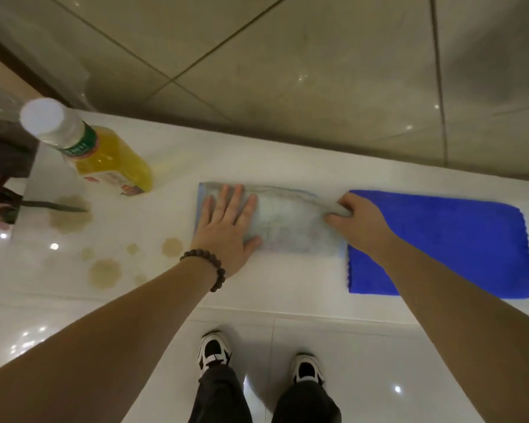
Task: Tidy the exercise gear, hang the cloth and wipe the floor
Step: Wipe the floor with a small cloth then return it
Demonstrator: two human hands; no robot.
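R hand (359, 222) pinches pale cloth (287, 224) edge; L hand (226, 227) flat on it.

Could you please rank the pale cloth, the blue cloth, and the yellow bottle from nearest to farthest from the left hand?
1. Pale cloth: directly under the left hand.
2. Yellow bottle: up to its left.
3. Blue cloth: far right.

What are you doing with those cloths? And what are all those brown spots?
A person is working at a white glossy surface. The left hand presses flat on a pale grey cloth, while the right hand pinches its other end. A folded blue cloth lies just beside it. Brownish spill spots sit to the left, not yet wiped, near a bottle of yellow liquid.
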